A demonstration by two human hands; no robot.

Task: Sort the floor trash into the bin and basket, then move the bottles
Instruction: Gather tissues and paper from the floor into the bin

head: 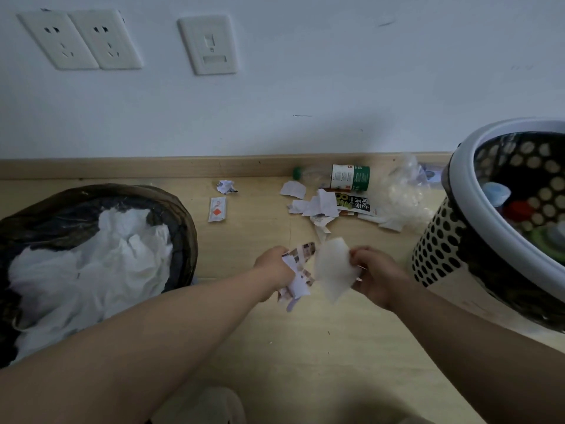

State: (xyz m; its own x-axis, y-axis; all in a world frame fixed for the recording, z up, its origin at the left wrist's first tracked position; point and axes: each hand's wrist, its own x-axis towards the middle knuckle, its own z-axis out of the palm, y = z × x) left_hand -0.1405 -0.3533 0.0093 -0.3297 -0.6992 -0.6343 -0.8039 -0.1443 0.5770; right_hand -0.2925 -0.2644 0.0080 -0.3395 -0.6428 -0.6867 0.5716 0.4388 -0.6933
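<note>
My left hand [273,267] grips crumpled printed paper scraps [298,273] above the wooden floor. Beside it, my right hand [374,270] pinches a white tissue [331,267]. On the left stands a dark-lined bin [183,221] filled with white paper. At the right edge is a perforated basket with a white rim [452,209], and bottles lie inside it. By the skirting board a clear bottle with a green and white label [342,177] lies on its side. Torn white paper pieces [318,206], a dark printed wrapper [356,205] and a clear plastic bag [403,191] are scattered in front of it.
A small sachet with a red mark [217,209] and a crumpled paper bit [225,186] lie on the floor between bin and pile. The white wall behind carries two sockets [81,39] and a switch plate [209,44]. Bare floor shows in front of my arms.
</note>
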